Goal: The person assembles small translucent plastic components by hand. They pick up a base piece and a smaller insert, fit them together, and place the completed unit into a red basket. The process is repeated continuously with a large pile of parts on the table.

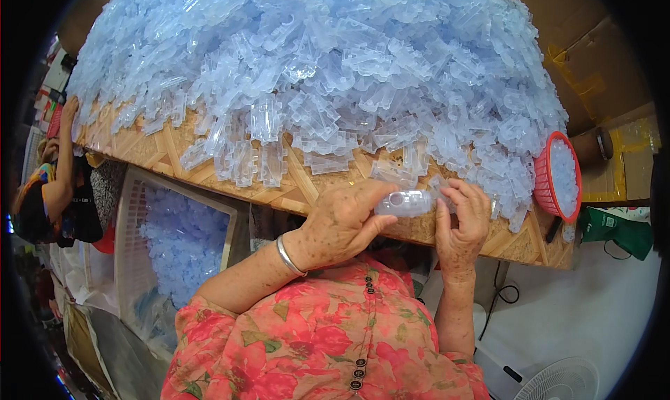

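My left hand (345,215) pinches a clear plastic casing (405,203) between thumb and fingers, just above the table's front edge. The casing is oblong with rounded ends and has a round hole near its left end. Close to its right end, my right hand (464,222) has its fingers curled in toward the thumb. A small clear bit shows by those fingertips, but I cannot make out what they hold. Beyond both hands rises a large heap of similar clear plastic parts (335,72), with several loose ones lying along its near side.
The heap lies on a wood-patterned table (300,173). A red basket (541,180) of small clear pieces leans at its right end. Below left stands a pale crate (129,225) of clear parts. A green bag (618,231), a fan (562,379) and a person (59,183) at far left are also around.
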The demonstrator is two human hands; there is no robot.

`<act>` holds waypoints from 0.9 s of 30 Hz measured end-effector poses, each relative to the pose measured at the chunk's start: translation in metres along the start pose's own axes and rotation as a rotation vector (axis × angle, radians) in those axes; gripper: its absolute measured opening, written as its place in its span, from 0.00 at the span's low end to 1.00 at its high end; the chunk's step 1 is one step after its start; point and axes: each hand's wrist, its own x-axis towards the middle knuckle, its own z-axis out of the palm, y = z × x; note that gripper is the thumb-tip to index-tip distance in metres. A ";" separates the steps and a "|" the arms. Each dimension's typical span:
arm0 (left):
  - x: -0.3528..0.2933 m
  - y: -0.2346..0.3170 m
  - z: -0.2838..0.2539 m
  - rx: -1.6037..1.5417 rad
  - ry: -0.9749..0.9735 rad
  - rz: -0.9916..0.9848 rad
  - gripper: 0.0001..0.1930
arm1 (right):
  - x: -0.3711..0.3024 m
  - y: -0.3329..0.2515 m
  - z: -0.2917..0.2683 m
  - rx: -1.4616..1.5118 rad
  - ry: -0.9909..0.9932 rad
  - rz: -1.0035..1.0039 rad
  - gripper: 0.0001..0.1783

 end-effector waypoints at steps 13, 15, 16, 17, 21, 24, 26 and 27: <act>0.017 -0.005 0.013 0.008 -0.021 0.211 0.22 | -0.006 -0.020 -0.005 0.206 -0.245 -0.045 0.23; 0.014 -0.005 0.016 0.033 -0.014 0.176 0.23 | -0.004 -0.022 -0.006 0.149 -0.285 -0.051 0.23; 0.013 -0.006 0.015 0.047 -0.010 0.166 0.23 | -0.003 -0.022 -0.006 0.146 -0.280 -0.060 0.24; 0.013 -0.008 0.016 0.022 -0.015 0.167 0.23 | -0.002 -0.022 -0.005 0.142 -0.276 -0.069 0.24; 0.012 -0.005 0.016 0.049 -0.017 0.112 0.23 | 0.019 -0.019 -0.026 0.118 -0.235 -0.114 0.24; 0.017 -0.006 0.016 0.063 0.007 0.131 0.21 | 0.037 0.024 -0.062 -0.085 0.044 -0.071 0.21; 0.016 -0.006 0.017 0.075 0.028 0.131 0.21 | 0.055 0.069 -0.099 -0.392 0.224 0.048 0.17; 0.015 -0.006 0.016 0.084 0.044 0.129 0.21 | 0.061 0.091 -0.117 -0.597 0.218 0.128 0.15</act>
